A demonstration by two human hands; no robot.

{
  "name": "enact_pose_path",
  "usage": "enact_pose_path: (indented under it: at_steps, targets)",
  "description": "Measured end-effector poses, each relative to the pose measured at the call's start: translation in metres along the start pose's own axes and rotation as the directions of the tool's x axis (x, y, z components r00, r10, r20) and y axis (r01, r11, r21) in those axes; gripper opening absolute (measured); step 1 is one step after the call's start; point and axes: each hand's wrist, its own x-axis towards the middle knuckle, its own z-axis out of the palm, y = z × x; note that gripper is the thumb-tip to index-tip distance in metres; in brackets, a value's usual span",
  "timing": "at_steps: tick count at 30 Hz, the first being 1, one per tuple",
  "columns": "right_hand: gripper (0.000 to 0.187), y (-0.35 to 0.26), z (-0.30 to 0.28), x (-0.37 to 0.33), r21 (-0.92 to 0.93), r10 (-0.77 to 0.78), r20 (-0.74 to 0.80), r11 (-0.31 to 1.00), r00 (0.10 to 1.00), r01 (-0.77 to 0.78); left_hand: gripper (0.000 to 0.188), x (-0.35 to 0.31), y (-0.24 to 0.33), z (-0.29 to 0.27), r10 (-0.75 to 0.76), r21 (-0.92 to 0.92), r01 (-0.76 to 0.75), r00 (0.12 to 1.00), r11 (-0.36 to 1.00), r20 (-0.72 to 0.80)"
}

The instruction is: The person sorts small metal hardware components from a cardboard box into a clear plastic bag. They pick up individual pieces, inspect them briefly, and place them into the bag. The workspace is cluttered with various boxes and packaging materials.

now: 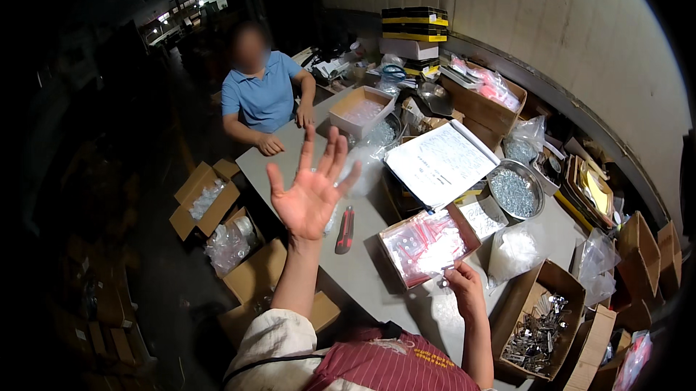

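My left hand (308, 199) is raised above the table's near-left edge, palm up, fingers spread, with nothing in it. Below it on the grey table lies a red and black utility knife (345, 230). My right hand (465, 286) is closed at the near right corner of a shallow cardboard box (391, 250). A small shiny bit shows at its fingertips, too small to name. Inside the box are clear bags of red pieces (428, 240), partly washed out by glare. Beyond the box, a clipboard with written paper (442, 163) lies tilted.
A steel bowl of small screws (516, 189) and a clear plastic bag (515, 252) stand right of the box. A carton of metal parts (536, 333) is at the near right. Across the table sits a person in blue (261, 94), near a white box (362, 110). Open cartons (204, 199) stand left.
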Motion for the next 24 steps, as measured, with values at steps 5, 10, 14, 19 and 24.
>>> enact_pose_path:
  at_steps: [5, 10, 14, 19, 24]
  targets:
    - [0.018, -0.017, 0.016, -0.020, -0.038, -0.055, 0.042, 0.998, 0.998, 0.057, 0.079, -0.016, -0.019, -0.016, -0.157, -0.011, 0.157, 0.981, 0.988, -0.111]
    - [0.015, -0.028, 0.020, -0.035, -0.079, -0.082, 0.060, 0.993, 0.995, 0.087, 0.061, -0.036, -0.053, -0.041, -0.354, 0.459, 0.455, 0.889, 0.763, -0.292]
    - [0.018, -0.034, 0.030, -0.049, -0.153, -0.073, 0.051, 0.985, 0.996, 0.080, 0.066, -0.070, -0.094, -0.046, -0.540, 0.663, 0.627, 0.752, 0.410, -0.377]
    - [0.021, -0.026, 0.022, -0.061, -0.130, -0.020, 0.070, 0.991, 0.997, 0.029, 0.049, -0.091, -0.117, -0.054, -0.645, 0.792, 0.610, 0.596, -0.026, -0.479]
    - [0.018, -0.015, 0.012, -0.070, -0.150, 0.030, 0.058, 0.988, 0.998, -0.021, 0.023, -0.104, -0.127, -0.057, -0.546, 0.849, 0.519, 0.684, -0.103, -0.484]
